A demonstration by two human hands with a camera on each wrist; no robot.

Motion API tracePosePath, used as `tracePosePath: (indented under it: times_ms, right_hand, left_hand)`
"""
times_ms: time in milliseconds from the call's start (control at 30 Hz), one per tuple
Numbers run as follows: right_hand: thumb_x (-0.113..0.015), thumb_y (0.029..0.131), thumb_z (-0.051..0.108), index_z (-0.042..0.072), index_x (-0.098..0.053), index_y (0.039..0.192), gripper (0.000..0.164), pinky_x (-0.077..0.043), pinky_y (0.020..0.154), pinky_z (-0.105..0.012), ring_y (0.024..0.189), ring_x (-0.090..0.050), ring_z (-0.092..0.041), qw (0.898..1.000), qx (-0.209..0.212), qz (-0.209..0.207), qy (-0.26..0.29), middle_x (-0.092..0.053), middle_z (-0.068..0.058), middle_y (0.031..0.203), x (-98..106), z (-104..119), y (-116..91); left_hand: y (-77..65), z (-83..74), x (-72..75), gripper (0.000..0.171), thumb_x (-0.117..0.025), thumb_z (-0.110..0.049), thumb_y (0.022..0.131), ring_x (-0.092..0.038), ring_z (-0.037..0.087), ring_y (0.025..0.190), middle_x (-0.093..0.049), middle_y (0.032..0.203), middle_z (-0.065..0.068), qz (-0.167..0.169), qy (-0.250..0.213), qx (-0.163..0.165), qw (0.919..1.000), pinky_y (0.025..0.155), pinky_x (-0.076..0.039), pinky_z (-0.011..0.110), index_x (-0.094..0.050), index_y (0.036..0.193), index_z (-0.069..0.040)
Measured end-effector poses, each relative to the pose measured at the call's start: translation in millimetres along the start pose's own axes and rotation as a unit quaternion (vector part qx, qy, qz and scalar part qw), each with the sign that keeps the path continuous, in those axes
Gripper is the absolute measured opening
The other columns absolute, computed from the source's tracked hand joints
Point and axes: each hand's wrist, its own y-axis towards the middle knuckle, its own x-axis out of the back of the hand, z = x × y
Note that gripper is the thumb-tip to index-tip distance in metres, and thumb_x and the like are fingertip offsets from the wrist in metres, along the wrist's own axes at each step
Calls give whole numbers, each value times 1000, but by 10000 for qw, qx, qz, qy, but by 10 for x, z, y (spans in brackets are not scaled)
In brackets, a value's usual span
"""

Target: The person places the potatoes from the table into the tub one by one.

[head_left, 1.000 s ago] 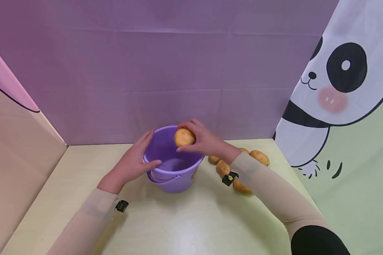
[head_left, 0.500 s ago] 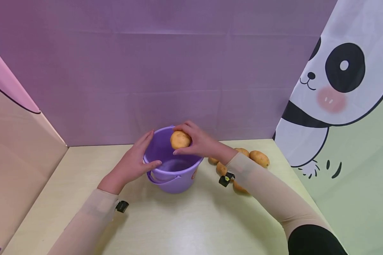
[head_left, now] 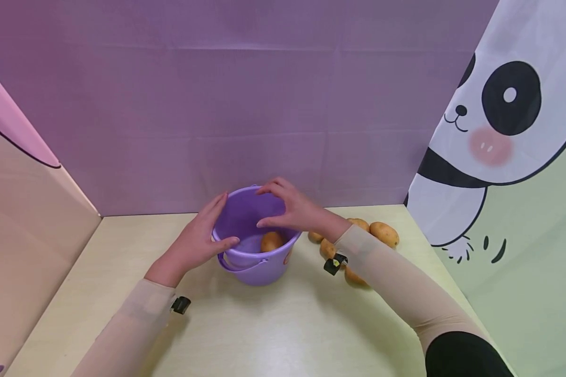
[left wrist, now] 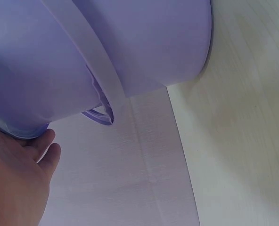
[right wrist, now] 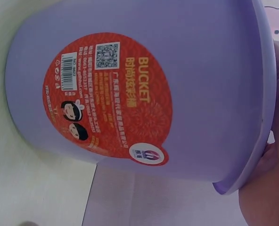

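Note:
A purple bucket [head_left: 259,269] stands upright on the table, its handle hanging down at the front. My left hand [head_left: 195,243] holds the bucket's left rim, thumb reaching over the near edge and fingers along the far side. In the left wrist view, its fingertips are right at the rim. One potato [head_left: 272,241] is inside the bucket, low by the near right wall. Over the right part of the opening is my right hand [head_left: 292,209], thumb and fingers spread apart with nothing between them. A red label [right wrist: 111,99] on the bucket shows in the right wrist view.
Several potatoes [head_left: 384,234] lie on the table to the right of the bucket, some partly hidden under the right forearm. The light wooden table [head_left: 264,335] ends at a purple backdrop [head_left: 217,104] close behind the bucket. A panda-print sheet [head_left: 514,157] borders the right side.
My right hand has moved slightly left and let go of the potato, which has dropped from between the fingers into the bucket. The left hand and bucket have stayed in place.

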Motion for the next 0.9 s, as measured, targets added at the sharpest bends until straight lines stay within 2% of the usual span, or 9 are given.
tracePosePath:
  times_ms: [233, 433, 633, 900]
  right_hand:
    - [-96, 89, 24, 1, -69, 139, 61, -48, 117, -44, 135, -57, -35, 9996, 120, -220, 85, -57, -8, 140, 43, -47, -36]
    - [-90, 95, 22, 2, -68, 140, 55, -47, 116, -57, 133, -57, -37, 9985, -16, -465, 305, -57, -7, 140, 153, -92, -170]
    - [-86, 98, 18, 3, -67, 143, 51, -47, 116, -55, 136, -55, -31, 9973, -197, -605, 370, -58, -7, 142, 302, -142, -413]
    - [-85, 98, 12, 10, -68, 142, 47, -49, 115, -53, 138, -55, -29, 9966, -427, -637, 312, -59, -9, 142, 385, -324, -869]
  left_hand:
    - [-8, -14, 6, 111, -79, -53, 99, -24, 47, 165, -18, 183, 19, -4, -8, -11, 10000, 127, -30, 71, -17, 177, -3]
    - [-10, 6, -3, 113, -80, -55, 98, -23, 46, 166, -18, 183, 19, -33, 5, -42, 10000, 127, -30, 71, -17, 176, -2]
    - [-7, 15, 0, 113, -78, -56, 98, -22, 45, 167, -18, 183, 18, -4, -4, -9, 10000, 128, -30, 71, -17, 177, -3]
    - [-10, 22, -4, 113, -78, -57, 98, -21, 46, 167, -17, 183, 19, 27, -3, 16, 10000, 127, -30, 71, -17, 177, -3]
